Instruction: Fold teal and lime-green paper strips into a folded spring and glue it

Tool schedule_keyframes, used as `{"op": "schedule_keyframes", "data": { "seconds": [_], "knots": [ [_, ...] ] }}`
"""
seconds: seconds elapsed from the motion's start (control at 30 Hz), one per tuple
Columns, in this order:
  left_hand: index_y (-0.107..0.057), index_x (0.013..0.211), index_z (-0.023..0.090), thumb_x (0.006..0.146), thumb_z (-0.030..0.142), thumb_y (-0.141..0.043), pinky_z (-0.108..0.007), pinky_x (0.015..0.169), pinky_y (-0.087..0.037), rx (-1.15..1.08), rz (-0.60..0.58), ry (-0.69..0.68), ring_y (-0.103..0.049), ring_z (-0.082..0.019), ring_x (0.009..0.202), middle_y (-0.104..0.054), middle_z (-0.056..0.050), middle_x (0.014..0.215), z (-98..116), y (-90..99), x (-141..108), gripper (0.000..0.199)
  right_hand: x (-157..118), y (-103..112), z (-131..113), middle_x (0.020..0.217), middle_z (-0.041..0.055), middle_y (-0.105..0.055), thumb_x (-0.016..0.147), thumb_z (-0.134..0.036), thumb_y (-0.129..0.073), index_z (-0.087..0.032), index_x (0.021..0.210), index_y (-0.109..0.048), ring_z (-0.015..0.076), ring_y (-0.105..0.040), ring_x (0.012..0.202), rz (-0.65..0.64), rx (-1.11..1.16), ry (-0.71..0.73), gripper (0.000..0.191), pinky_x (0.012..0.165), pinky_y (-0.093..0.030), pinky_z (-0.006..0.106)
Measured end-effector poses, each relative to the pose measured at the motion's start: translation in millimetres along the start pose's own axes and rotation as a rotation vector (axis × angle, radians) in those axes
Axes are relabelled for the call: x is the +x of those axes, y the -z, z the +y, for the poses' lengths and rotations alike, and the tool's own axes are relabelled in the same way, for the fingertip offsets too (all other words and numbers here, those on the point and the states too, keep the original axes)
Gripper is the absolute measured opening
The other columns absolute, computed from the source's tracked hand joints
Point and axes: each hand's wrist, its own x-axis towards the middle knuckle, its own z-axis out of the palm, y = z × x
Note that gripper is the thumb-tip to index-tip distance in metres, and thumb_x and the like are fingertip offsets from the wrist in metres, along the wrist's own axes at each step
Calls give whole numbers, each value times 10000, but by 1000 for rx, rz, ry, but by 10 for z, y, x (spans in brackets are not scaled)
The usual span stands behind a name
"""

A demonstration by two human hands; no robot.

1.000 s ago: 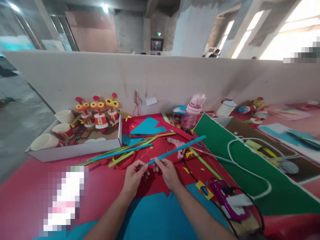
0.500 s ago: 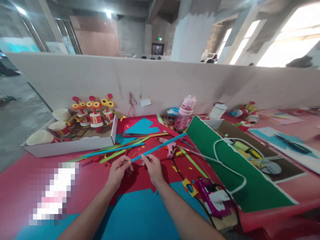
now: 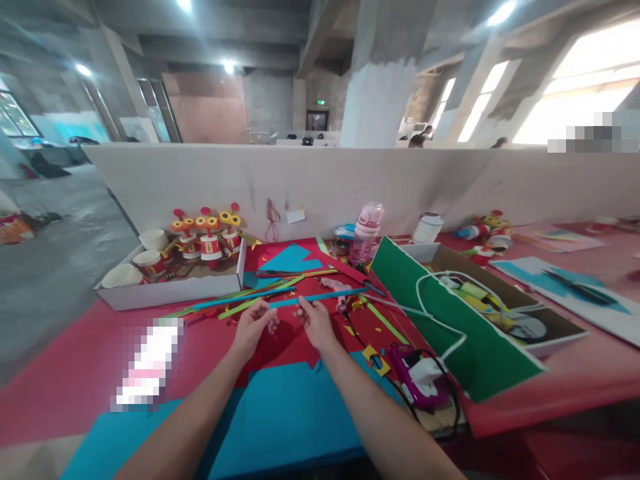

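A narrow blue paper strip [image 3: 333, 294] stretches between my hands and out to the right, above the red tabletop. My left hand [image 3: 254, 327] pinches its left end between thumb and fingertips. Further along, the thumb and forefinger of my right hand [image 3: 317, 324] close on the same strip, and its free end points right. Just behind lie loose green and blue paper strips [image 3: 245, 297]. A pink glue gun [image 3: 341, 303] is partly covered by the held strip. Below my forearms spreads a large blue paper sheet [image 3: 295, 413].
At left, a white box [image 3: 170, 294] holds paper cups and several cup figures. A green-sided box [image 3: 450, 327] with a white cable stands at right, near a purple power strip [image 3: 417, 377]. A pink bottle [image 3: 367, 230] stands before the low partition [image 3: 320, 180].
The view has tilted up and shifted left. The blue strip has swung from a steep slant to nearly level, and both hands keep hold of it.
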Motion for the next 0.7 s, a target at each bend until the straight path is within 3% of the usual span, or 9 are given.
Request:
{"op": "schedule_keyframes", "data": {
  "seconds": [0.13, 0.2, 0.3, 0.43, 0.53, 0.7],
  "knots": [
    [-584, 707, 157, 695, 435, -680, -218, 488, -422, 63, -93, 100, -523, -112, 500, -600, -6, 599, -37, -44, -1, 294, -98, -223, 143, 477, -46, -504, 603, -454, -747, -178, 593, -547, 98, -470, 432, -60, 23, -59, 341, 470, -425, 246],
    [-585, 631, 159, 719, 472, -645, -222, 509, -414, 110, -31, 86, -525, -122, 514, -588, -9, 567, -33, -42, -8, 330, -146, -306, 241, 410, -64, -431, 596, -481, -738, -186, 533, -508, 99, -432, 392, -59, -23, -47, 379, 436, -389, 247],
    [-534, 506, 178, 745, 469, -622, -225, 576, -415, 106, 50, -27, -517, -126, 530, -543, 4, 504, -2, -11, -16, 386, -157, -308, 291, 416, -49, -458, 613, -506, -715, -172, 537, -558, 95, -427, 408, -39, -184, 21, 378, 446, -355, 234],
    [-525, 442, 188, 757, 477, -607, -229, 595, -406, 133, 117, -51, -502, -129, 517, -513, 1, 458, 41, 43, -7, 435, -93, -126, 139, 461, -14, -523, 702, -557, -622, -163, 568, -608, 112, -480, 468, 10, -384, 149, 416, 485, -355, 230],
    [-525, 422, 193, 759, 477, -601, -235, 562, -402, 148, 117, -20, -496, -134, 498, -502, -7, 433, 84, 75, 7, 448, -32, 62, -33, 519, -5, -562, 717, -551, -613, -168, 565, -588, 114, -500, 514, 69, -389, 270, 413, 547, -385, 236],
    [-524, 461, 197, 749, 445, -618, -247, 489, -389, 73, 95, -61, -466, -128, 438, -500, 1, 441, 168, 137, 34, 392, 70, 360, -249, 497, -28, -522, 719, -551, -600, -183, 581, -570, 114, -472, 504, 170, -423, 348, 394, 532, -369, 235]
  ]
}}
